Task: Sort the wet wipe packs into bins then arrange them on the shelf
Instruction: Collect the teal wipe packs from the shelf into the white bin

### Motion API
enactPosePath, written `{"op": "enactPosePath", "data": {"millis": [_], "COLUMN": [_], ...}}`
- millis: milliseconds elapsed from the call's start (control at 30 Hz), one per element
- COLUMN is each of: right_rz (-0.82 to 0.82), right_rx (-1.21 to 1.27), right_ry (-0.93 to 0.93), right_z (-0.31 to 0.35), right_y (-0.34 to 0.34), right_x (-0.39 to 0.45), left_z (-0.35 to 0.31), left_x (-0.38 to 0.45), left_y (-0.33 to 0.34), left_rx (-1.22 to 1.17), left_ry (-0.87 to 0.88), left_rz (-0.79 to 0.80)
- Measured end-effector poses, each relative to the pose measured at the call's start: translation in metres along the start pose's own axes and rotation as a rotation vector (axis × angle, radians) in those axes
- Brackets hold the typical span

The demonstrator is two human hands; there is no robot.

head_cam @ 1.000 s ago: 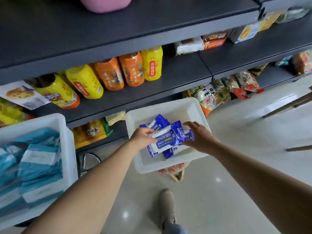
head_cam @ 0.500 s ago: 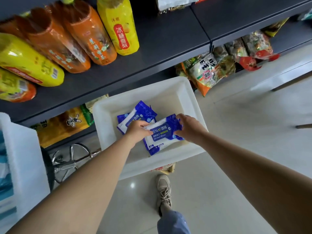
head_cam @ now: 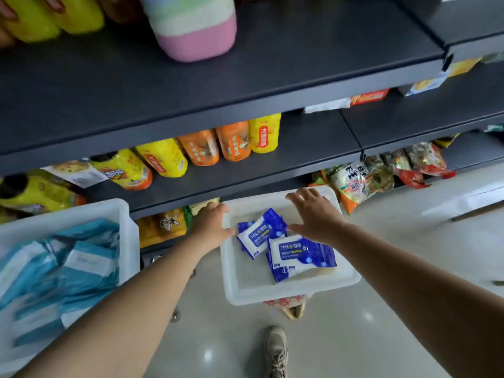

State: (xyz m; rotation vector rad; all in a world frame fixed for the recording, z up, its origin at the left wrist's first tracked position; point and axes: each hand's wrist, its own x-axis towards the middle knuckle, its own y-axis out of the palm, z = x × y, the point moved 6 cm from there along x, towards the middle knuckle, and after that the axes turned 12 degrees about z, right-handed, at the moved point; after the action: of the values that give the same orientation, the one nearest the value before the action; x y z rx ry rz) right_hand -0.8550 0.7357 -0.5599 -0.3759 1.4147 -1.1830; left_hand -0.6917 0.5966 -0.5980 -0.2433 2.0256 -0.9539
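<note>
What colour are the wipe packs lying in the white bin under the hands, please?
Dark blue with white label panels: the wipe packs, clearest in the head view.

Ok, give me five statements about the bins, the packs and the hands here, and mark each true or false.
1. The dark blue wet wipe packs lie in the small white plastic bin. True.
2. The right hand grips a pack. False: it hovers over the packs with straight fingers and holds nothing.
3. The left hand is at the small bin's left rim. True.
4. The large white plastic bin on the left holds orange bottles. False: it holds light blue and white packs.
5. The orange and yellow bottles stand upright. False: they lie on their sides on the dark grey shelf.
</note>
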Motion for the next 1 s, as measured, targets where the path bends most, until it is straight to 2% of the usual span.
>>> {"op": "enactPosePath", "data": {"millis": [133, 333, 667, 833, 1000], "right_rz": [-0.09, -0.288, -0.604, -0.665, -0.7], "right_rx": [-0.128, -0.21, -0.276, -0.272, -0.254], "right_ry": [-0.048, -0.103, -0.216, -0.225, -0.239], "right_z": [0.069, 0.194, 0.387, 0.434, 0.449], "right_y": [-0.069, -0.165, -0.317, -0.369, -0.404], "right_x": [-0.033, -0.111, -0.244, -0.26, -0.237], "left_z": [0.031, 0.076, 0.13, 0.163, 0.199], "left_x": [-0.076, -0.215, -0.447, -0.502, -0.495], "left_y": [-0.075, -0.184, -0.363, -0.428, -0.466], "left_rx": [0.179, 0.298, 0.301, 0.186, 0.066], "left_ry": [-0.014, -0.011, 0.016, -0.019, -0.083], "left_rz": [-0.118, -0.31, -0.678, -0.79, -0.811]}}
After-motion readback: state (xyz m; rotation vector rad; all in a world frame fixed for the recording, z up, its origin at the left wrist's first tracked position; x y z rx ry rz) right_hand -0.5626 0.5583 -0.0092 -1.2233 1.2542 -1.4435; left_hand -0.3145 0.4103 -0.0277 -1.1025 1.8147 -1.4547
